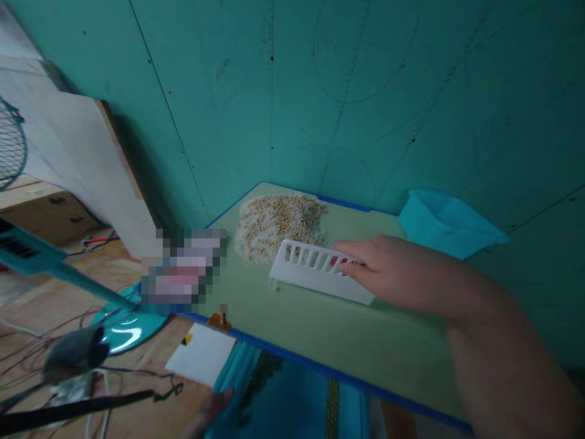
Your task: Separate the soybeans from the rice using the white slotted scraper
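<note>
My right hand (372, 265) grips a white plastic scraper (320, 280) with a row of slots along its top, thumb and fingers closed on its right end. The scraper stands tilted on the pale green tabletop (402, 360). Just behind its left part lies a spread pile of small gold and clear beads (283, 222), and a few loose beads are near its left lower corner. At the bottom edge, my left hand (210, 411), partly cut off, holds the left side of a blue bin (292, 402) below the table's front edge.
A blue scoop-like container (448, 222) sits at the back right against the green wall (292, 91). A blurred-out flat item (185, 268) lies at the left edge. Left are a fan stand (123, 320), cables and a white card (203, 353).
</note>
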A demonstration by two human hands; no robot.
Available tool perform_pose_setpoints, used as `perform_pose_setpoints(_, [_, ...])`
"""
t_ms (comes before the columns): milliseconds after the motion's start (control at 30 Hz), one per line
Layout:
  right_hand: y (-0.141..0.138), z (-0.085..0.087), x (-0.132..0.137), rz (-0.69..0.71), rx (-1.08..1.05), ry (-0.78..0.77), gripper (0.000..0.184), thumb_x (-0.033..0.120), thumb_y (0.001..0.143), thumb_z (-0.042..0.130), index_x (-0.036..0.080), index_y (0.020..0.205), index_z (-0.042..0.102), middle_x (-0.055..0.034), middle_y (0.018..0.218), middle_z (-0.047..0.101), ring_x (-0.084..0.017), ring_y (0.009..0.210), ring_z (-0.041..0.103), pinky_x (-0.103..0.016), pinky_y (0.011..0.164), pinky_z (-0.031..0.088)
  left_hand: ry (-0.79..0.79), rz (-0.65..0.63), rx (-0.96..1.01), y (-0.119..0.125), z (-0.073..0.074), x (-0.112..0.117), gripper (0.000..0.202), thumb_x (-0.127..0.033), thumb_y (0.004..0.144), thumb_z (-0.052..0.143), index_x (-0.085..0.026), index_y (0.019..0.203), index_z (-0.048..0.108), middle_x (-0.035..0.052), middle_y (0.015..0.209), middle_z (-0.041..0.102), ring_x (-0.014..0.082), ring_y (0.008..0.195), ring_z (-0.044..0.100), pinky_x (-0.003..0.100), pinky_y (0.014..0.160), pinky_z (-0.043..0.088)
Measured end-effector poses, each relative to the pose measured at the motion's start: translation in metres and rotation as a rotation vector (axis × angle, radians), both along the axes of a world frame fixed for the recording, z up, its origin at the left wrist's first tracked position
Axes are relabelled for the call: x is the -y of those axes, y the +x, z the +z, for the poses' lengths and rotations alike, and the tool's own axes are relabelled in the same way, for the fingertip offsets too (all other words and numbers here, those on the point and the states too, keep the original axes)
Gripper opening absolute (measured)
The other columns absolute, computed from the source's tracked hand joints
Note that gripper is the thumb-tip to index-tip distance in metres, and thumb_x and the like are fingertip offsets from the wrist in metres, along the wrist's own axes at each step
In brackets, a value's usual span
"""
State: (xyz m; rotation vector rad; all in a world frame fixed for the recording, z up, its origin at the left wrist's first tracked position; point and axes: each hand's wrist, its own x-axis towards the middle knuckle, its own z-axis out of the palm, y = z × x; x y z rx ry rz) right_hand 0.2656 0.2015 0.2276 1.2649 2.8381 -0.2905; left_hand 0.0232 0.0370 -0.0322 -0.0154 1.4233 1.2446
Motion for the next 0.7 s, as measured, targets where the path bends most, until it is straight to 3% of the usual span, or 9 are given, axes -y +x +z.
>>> perform_pose_setpoints(200, [-0.003, -0.003, 0.002, 0.046, 0.05, 0.031, 0.017, 0.025, 0.085, 0.039, 0.02, 0.089, 0.055, -0.0037, 0.074, 0.062, -0.015, 0.063, 0.054, -0.025, 0.051, 0.026, -0.082, -0.046, 0.073, 0.009, 0.014, -0.005, 0.035, -0.046, 0.074, 0.057, -0.016, 0.09, 0.066, 0.0037, 0.076, 0.074, 0.027, 0.079, 0.067, 0.048, 0.075, 0.048])
perform_pose_setpoints(367, [-0.004, -0.005, 0.004, 0.046, 0.049, 0.036, 0.019, 0.028, 0.086, 0.037, 0.02, 0.084, 0.054, -0.0045, 0.076, 0.062, -0.016, 0.066, 0.055, -0.026, 0.051, 0.024, -0.082, -0.052, 0.071, 0.007, 0.02, -0.005, 0.026, -0.038, 0.074, 0.06, -0.016, 0.086, 0.067, 0.0016, 0.068, 0.074, 0.0256, 0.076, 0.068, 0.045, 0.078, 0.048])
perform_pose_setpoints(567, [-0.005, -0.003, 0.009, 0.074, 0.073, 0.046, 0.02, 0.028, 0.086, 0.037, 0.019, 0.086, 0.055, -0.0055, 0.075, 0.063, -0.017, 0.065, 0.055, -0.026, 0.051, 0.024, -0.055, -0.044, 0.09, 0.012, 0.022, -0.005, 0.034, -0.035, 0.068, 0.066, -0.015, 0.096, 0.066, 0.0061, 0.073, 0.076, 0.0309, 0.076, 0.068, 0.047, 0.071, 0.051])
perform_pose_setpoints(700, [-0.007, -0.003, 0.011, 0.081, 0.071, 0.036, 0.023, 0.029, 0.087, 0.036, 0.02, 0.088, 0.057, -0.006, 0.079, 0.064, -0.017, 0.067, 0.056, -0.026, 0.052, 0.026, 0.0, 0.003, 0.066, 0.013, 0.024, -0.002, 0.018, -0.028, 0.073, 0.063, -0.014, 0.085, 0.067, 0.0015, 0.071, 0.073, 0.0239, 0.069, 0.068, 0.042, 0.067, 0.052])
